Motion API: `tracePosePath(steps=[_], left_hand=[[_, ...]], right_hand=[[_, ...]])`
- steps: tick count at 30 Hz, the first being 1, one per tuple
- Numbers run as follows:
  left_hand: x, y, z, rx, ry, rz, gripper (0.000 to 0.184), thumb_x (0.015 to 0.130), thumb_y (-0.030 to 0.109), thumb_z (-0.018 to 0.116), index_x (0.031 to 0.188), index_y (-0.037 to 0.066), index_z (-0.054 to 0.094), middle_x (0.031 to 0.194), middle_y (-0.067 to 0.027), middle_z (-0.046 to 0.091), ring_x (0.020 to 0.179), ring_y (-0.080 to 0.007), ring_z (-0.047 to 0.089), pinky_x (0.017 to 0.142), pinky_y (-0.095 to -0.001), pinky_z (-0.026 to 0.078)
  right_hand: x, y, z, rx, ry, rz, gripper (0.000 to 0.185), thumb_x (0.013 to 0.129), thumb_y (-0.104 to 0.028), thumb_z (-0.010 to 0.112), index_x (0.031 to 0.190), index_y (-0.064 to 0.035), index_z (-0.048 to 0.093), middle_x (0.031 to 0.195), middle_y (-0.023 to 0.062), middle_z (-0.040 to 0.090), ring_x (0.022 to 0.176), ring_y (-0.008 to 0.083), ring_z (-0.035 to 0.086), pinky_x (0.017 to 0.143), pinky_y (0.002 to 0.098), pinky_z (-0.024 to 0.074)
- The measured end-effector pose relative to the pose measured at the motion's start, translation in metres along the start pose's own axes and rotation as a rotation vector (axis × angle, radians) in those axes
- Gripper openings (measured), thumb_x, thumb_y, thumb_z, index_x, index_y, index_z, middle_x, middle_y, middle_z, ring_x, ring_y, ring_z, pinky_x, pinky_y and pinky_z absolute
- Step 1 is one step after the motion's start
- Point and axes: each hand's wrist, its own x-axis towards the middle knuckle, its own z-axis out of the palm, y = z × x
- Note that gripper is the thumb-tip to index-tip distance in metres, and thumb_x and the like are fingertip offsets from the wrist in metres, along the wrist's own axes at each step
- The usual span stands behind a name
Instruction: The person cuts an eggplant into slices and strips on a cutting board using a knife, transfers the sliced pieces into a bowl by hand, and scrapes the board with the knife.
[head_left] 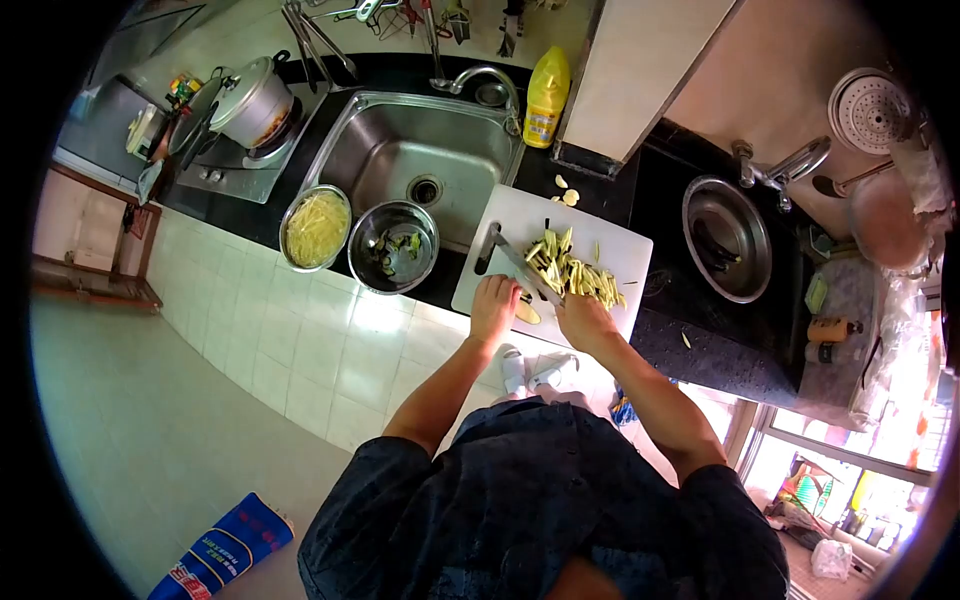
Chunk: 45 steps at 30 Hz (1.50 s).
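Observation:
My right hand point(588, 322) is wrapped round the handle of a kitchen knife point(525, 265), whose blade slants across the white cutting board point(482, 290). On the board's left half, my left hand point(493, 308) has its fingers curled down on pale eggplant slices point(527, 313), close beside the blade. A loose heap of eggplant strips point(575, 272), pale with dark skin edges, lies on the far side of the knife. The knife handle is mostly hidden by my right hand.
Left of the board are a steel bowl point(365, 272) with green scraps and a bowl of pale yellow shreds point(317, 228), at the sink point(375, 130). Garlic cloves point(567, 193) and a yellow bottle point(546, 98) stand behind. A metal basin point(752, 215) holds dark eggplants point(715, 250).

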Motion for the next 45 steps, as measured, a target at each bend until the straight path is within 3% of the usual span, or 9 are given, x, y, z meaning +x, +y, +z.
tracePosePath(steps=[1,7,13,16,20,26,34,39,45], left_hand=[[-0.001,-0.001,0.002,-0.002,0.009,0.003,0.012,0.088,0.007,0.068,0.098,0.004,0.062,0.098,-0.0124,0.062,0.095,-0.0328,0.059,0.087,-0.0438,0.049],[-0.003,-0.006,0.002,-0.006,-0.042,0.003,0.012,0.09,0.008,0.067,0.101,0.005,0.062,0.1,-0.013,0.063,0.094,-0.0339,0.059,0.086,-0.0462,0.048],[-0.005,-0.005,-0.002,0.074,-0.021,-0.023,0.012,0.09,0.01,0.068,0.1,0.006,0.063,0.1,-0.0111,0.063,0.094,-0.0327,0.059,0.084,-0.0454,0.048],[-0.004,-0.006,0.0,0.067,-0.006,-0.008,0.013,0.089,0.01,0.069,0.1,0.006,0.063,0.1,-0.0105,0.064,0.094,-0.0325,0.059,0.084,-0.0454,0.048],[-0.004,-0.005,0.0,0.064,-0.008,-0.01,0.013,0.089,0.009,0.069,0.1,0.006,0.063,0.099,-0.0104,0.064,0.094,-0.0323,0.059,0.085,-0.0455,0.047],[-0.007,-0.009,0.003,0.063,-0.031,-0.028,0.011,0.09,0.01,0.067,0.1,0.007,0.063,0.098,-0.01,0.063,0.095,-0.0327,0.059,0.085,-0.0464,0.046],[-0.011,-0.005,0.001,0.057,0.007,-0.033,0.011,0.09,0.011,0.066,0.1,0.007,0.063,0.097,-0.0096,0.063,0.095,-0.0338,0.059,0.086,-0.0469,0.045],[-0.009,0.0,0.0,0.046,0.002,-0.004,0.009,0.09,0.011,0.066,0.098,0.007,0.062,0.096,-0.0095,0.062,0.094,-0.0339,0.059,0.084,-0.0475,0.045],[-0.006,-0.002,0.0,0.06,0.016,-0.032,0.009,0.09,0.012,0.067,0.096,0.008,0.062,0.097,-0.0096,0.062,0.095,-0.0336,0.058,0.083,-0.0471,0.045]], right_hand=[[-0.003,-0.003,-0.006,-0.003,-0.079,0.014,0.035,0.097,-0.026,0.056,0.105,0.0062,0.068,0.1,0.0319,0.07,0.098,0.048,0.069,0.089,0.0548,0.0527],[0.011,-0.01,0.018,0.001,-0.024,-0.014,0.035,0.097,-0.026,0.056,0.096,0.0058,0.071,0.097,0.0307,0.071,0.092,0.0472,0.07,0.087,0.0548,0.0545],[0.01,-0.003,0.002,-0.031,-0.047,-0.015,0.038,0.096,-0.029,0.057,0.098,0.0069,0.068,0.098,0.0319,0.07,0.095,0.0483,0.069,0.087,0.0561,0.0529],[-0.004,-0.001,-0.006,-0.01,-0.088,-0.064,0.031,0.096,-0.025,0.057,0.1,0.0032,0.071,0.095,0.0308,0.071,0.091,0.0472,0.07,0.085,0.0544,0.0549],[0.011,0.01,0.024,0.029,-0.031,-0.039,0.036,0.096,-0.028,0.058,0.097,0.0062,0.068,0.095,0.0316,0.07,0.093,0.0476,0.069,0.085,0.0546,0.054],[0.025,-0.007,0.014,-0.056,-0.008,-0.008,0.035,0.097,-0.029,0.057,0.101,0.0041,0.069,0.096,0.03,0.071,0.094,0.0465,0.069,0.087,0.0549,0.0536],[0.012,-0.007,0.023,-0.042,-0.078,0.001,0.038,0.096,-0.03,0.058,0.104,0.0051,0.07,0.098,0.031,0.071,0.094,0.0478,0.069,0.087,0.0551,0.0533],[0.025,-0.023,0.015,-0.103,-0.028,-0.037,0.024,0.089,-0.011,0.055,0.094,0.0042,0.073,0.097,0.0296,0.072,0.093,0.0449,0.072,0.083,0.052,0.0578],[0.012,-0.011,-0.002,-0.142,-0.068,-0.035,0.028,0.094,-0.019,0.055,0.096,0.0028,0.073,0.099,0.0283,0.073,0.093,0.0448,0.072,0.084,0.0521,0.0574]])
